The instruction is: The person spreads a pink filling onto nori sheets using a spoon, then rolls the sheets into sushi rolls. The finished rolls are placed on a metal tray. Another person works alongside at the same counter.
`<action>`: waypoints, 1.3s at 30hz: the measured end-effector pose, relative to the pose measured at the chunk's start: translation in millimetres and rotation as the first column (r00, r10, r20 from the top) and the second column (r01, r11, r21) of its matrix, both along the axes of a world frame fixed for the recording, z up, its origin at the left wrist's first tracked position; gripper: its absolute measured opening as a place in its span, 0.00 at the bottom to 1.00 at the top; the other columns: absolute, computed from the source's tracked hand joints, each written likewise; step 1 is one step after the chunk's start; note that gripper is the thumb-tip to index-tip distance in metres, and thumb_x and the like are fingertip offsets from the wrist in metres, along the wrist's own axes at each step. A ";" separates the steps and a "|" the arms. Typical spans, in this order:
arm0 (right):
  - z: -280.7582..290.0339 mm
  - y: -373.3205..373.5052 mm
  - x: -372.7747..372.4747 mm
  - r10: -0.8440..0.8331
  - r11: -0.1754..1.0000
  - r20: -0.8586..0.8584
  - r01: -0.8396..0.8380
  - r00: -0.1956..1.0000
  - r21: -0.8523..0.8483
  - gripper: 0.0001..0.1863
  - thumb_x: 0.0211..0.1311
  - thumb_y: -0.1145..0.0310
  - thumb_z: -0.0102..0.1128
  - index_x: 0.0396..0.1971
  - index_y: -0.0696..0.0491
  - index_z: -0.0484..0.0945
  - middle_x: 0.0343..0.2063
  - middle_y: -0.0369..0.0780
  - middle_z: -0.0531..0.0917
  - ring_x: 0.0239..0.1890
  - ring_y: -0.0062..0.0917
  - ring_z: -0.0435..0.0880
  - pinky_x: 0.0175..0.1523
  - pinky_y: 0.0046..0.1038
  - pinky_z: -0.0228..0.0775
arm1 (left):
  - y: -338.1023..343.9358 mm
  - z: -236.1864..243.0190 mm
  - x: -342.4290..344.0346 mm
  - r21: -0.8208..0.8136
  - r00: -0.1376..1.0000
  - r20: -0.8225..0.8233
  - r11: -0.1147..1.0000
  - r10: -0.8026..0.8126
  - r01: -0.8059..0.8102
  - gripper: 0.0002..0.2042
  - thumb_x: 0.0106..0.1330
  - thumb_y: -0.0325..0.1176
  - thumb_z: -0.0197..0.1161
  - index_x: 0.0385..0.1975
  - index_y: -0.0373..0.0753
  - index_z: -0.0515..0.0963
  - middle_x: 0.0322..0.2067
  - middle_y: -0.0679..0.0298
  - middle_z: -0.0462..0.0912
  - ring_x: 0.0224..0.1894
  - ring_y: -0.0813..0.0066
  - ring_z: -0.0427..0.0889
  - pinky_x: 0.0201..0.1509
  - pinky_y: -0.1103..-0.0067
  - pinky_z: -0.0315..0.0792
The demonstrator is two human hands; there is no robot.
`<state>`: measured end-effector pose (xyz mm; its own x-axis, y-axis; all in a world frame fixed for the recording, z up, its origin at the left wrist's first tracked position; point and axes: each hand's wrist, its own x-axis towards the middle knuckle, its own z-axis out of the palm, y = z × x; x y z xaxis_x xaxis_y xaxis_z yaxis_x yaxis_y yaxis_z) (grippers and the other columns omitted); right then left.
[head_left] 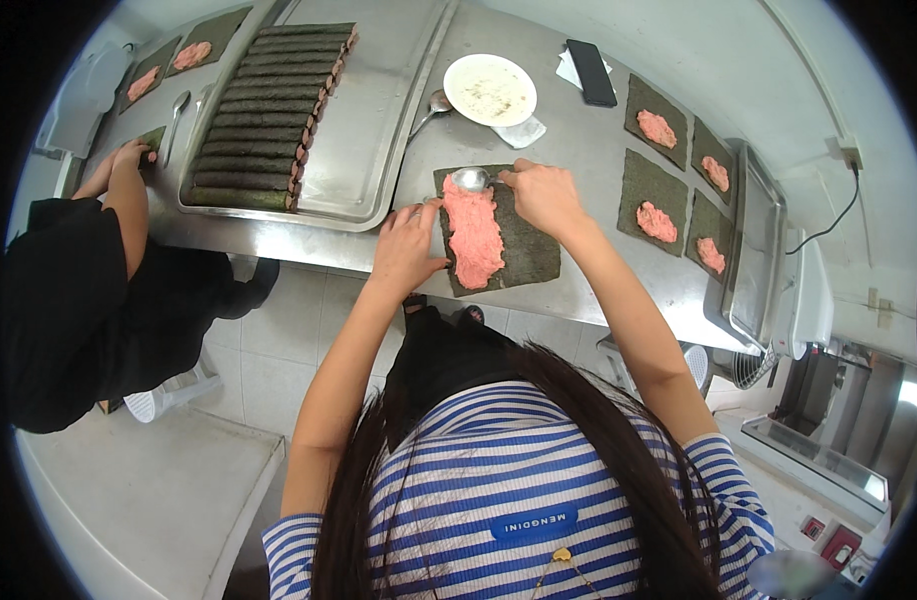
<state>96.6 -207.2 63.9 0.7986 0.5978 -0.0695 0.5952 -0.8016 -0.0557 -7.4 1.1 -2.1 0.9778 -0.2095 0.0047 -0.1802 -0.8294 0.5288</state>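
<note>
In front of me a dark green nori sheet [531, 250] lies on the steel table. Pink minced paste [475, 240] covers its left part in a long band. My right hand [545, 198] is closed round the handle of a metal spoon [470, 179], whose bowl rests on the far end of the paste. My left hand [409, 245] lies at the sheet's left edge, fingers apart, fingertips touching it, with nothing held. Beyond the sheet stands a white bowl [490, 90] with pale contents, a second spoon [439, 102] beside it.
A metal tray [379, 140] at the left holds a row of nori rolls [254, 125]. To the right lie several nori sheets [639, 180] with pink paste, a phone [591, 72] and another tray [754, 250]. A co-worker's hand [129, 155] works at the far left.
</note>
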 end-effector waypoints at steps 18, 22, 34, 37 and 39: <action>-17.8 34.4 -50.3 -0.151 0.986 -0.051 0.147 0.987 -0.079 0.13 0.54 0.74 0.51 0.39 0.59 0.77 0.35 0.49 0.80 0.29 0.41 0.84 0.32 0.39 0.76 | 3.3 -0.5 -4.1 0.017 0.998 0.051 0.999 -0.030 0.029 0.40 0.43 0.39 0.76 0.58 0.41 0.62 0.53 0.59 0.73 0.59 0.59 0.68 0.61 0.65 0.65; -11.7 37.9 -50.3 -0.208 0.976 -0.120 0.213 0.971 0.037 0.11 0.54 0.73 0.51 0.35 0.56 0.81 0.35 0.47 0.81 0.31 0.42 0.83 0.34 0.42 0.75 | 5.5 -2.4 -5.6 -0.015 0.998 0.061 0.999 -0.030 0.031 0.38 0.44 0.38 0.76 0.57 0.42 0.63 0.52 0.60 0.72 0.58 0.59 0.68 0.62 0.65 0.64; 0.9 7.9 -10.0 0.129 0.988 0.072 -0.134 0.989 0.070 0.09 0.47 0.73 0.57 0.31 0.54 0.82 0.29 0.43 0.80 0.31 0.38 0.83 0.35 0.39 0.75 | 5.8 -3.9 -4.8 -0.010 0.998 0.042 0.999 -0.037 0.038 0.40 0.45 0.39 0.75 0.60 0.42 0.61 0.50 0.62 0.73 0.59 0.61 0.67 0.62 0.64 0.64; -7.7 13.1 -2.4 0.121 0.992 0.087 -0.124 0.989 0.024 0.08 0.47 0.72 0.57 0.29 0.56 0.81 0.29 0.43 0.80 0.30 0.38 0.84 0.34 0.38 0.75 | 5.0 -2.6 -4.5 0.004 0.998 0.044 0.999 -0.046 0.046 0.41 0.45 0.39 0.75 0.61 0.42 0.61 0.51 0.62 0.74 0.59 0.61 0.67 0.62 0.64 0.64; -10.5 15.2 0.3 0.092 0.996 0.080 -0.093 0.993 0.000 0.07 0.47 0.72 0.58 0.27 0.57 0.81 0.29 0.44 0.81 0.30 0.38 0.84 0.34 0.38 0.76 | 4.4 -2.2 -4.4 0.013 0.998 0.046 0.999 -0.051 0.050 0.41 0.45 0.39 0.75 0.60 0.42 0.61 0.50 0.62 0.74 0.60 0.61 0.67 0.61 0.64 0.64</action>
